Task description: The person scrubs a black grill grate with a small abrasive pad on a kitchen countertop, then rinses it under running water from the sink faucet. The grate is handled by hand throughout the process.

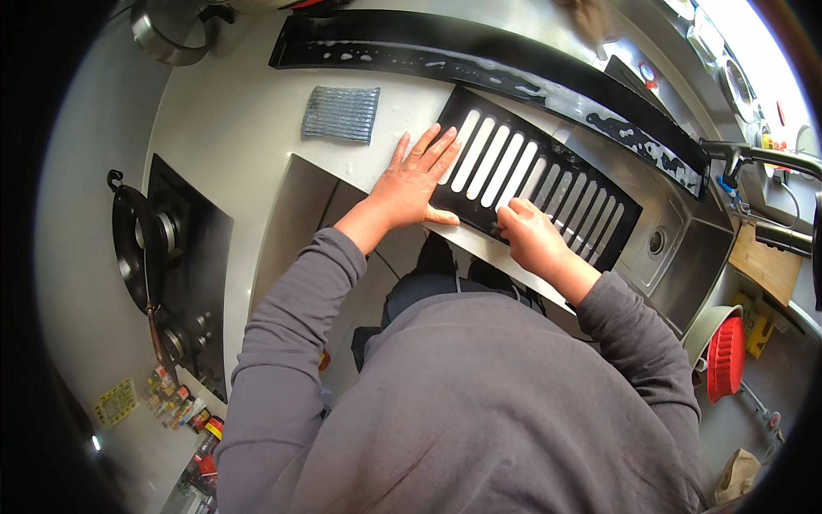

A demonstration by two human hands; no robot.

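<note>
A black panel with a row of long slots lies at a slant on the counter, its right part reaching over the sink. My left hand rests on the panel's left end, fingers spread and thumb near the front edge. Over the panel's front edge, near its middle, my right hand is closed, fingers bent together. A small dark bit shows by its fingertips, but what it holds is hidden. To the left of the panel, a grey-blue ribbed pad lies flat on the counter.
Behind the panel stretches a long black trough-shaped piece with white suds and drops. A steel sink and a black faucet are at right. At left are a wok and a black cooktop. A red basin stands lower right.
</note>
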